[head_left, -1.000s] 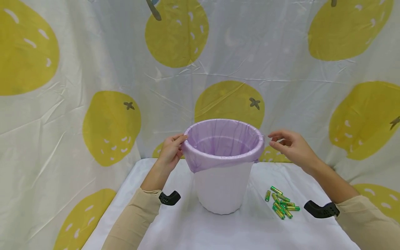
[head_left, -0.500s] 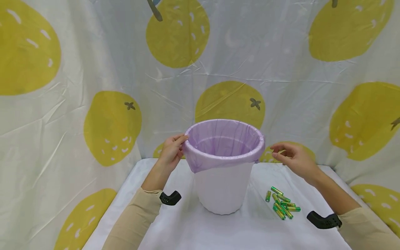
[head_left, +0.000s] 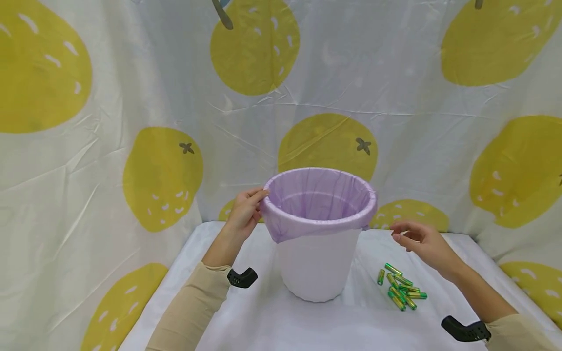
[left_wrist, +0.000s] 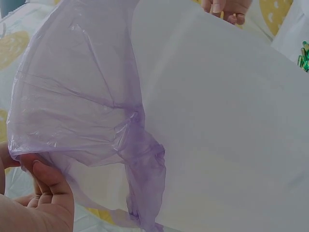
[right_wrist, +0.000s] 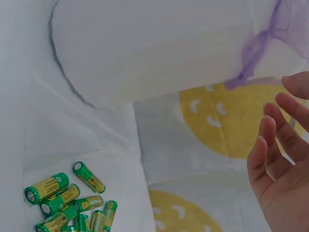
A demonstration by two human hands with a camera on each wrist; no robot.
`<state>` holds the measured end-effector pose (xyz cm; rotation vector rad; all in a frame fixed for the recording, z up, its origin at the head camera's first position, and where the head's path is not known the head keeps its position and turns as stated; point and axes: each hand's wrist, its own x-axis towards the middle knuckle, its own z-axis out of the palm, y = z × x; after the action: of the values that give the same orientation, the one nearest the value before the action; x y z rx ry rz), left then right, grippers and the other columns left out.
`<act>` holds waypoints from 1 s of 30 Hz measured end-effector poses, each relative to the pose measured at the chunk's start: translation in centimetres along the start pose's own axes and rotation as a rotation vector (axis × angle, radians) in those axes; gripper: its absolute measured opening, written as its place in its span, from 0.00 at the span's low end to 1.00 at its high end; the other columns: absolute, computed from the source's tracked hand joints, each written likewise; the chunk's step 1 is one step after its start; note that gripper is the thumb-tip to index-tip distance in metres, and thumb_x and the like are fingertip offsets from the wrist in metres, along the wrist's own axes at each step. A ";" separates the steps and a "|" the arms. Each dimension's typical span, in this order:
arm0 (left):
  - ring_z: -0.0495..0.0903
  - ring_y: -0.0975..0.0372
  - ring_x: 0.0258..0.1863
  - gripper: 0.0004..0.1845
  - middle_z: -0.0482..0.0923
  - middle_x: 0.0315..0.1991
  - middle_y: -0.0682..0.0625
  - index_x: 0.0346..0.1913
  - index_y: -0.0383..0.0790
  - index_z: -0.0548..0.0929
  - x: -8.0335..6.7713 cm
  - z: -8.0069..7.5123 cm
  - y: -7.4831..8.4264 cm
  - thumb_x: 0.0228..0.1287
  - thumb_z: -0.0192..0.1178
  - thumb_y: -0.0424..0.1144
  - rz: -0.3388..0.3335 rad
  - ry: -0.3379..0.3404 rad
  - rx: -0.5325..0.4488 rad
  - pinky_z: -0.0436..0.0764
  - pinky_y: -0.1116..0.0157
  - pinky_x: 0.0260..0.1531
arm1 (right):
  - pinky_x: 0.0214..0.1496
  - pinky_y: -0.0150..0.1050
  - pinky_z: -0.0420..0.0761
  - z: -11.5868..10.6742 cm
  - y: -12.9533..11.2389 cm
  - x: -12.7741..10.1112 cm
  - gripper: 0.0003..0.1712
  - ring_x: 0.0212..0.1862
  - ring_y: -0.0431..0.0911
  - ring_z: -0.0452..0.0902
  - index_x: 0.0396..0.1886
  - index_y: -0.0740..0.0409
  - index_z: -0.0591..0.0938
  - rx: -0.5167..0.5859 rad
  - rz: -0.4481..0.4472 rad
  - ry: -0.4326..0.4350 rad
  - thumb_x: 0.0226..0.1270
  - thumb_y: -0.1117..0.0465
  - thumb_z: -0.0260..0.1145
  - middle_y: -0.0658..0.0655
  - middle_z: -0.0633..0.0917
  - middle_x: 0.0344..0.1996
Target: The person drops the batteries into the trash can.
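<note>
A white trash bin [head_left: 318,268] stands upright on the table, lined with a thin purple trash bag [head_left: 316,226] folded over its rim. My left hand [head_left: 244,210] pinches the bag-covered rim on the bin's left side; the left wrist view shows its fingers [left_wrist: 50,176] at the edge of the bag. My right hand [head_left: 428,244] is apart from the bin, in the air to its right, fingers loosely bent and holding nothing. Below it on the table lies a pile of green and gold batteries [head_left: 400,287], seen closer as batteries [right_wrist: 72,203] in the right wrist view.
A white cloth covers the table [head_left: 281,331]. Behind and at both sides hangs a pale curtain [head_left: 246,141] printed with large yellow fruit. A black wrist-worn camera mount shows on each forearm, such as the right mount [head_left: 465,329].
My right hand has moved down and a little outward, away from the bin's rim toward the batteries' side. My left hand keeps its place on the rim.
</note>
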<state>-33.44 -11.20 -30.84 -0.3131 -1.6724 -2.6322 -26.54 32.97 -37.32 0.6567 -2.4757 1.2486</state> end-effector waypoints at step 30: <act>0.75 0.66 0.24 0.20 0.76 0.32 0.49 0.61 0.17 0.75 0.0 0.1 -0.1 0.74 0.60 0.28 0.004 0.016 -0.015 0.79 0.75 0.25 | 0.38 0.37 0.81 1.1 6.5 -6.8 0.20 0.40 0.46 0.81 0.61 0.65 0.80 0.004 0.337 -0.052 0.78 0.57 0.65 0.56 0.84 0.45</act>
<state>-33.44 -11.06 -30.87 -0.2935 -1.6468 -2.6383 -24.20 37.28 -45.43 0.2800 -2.7081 1.3647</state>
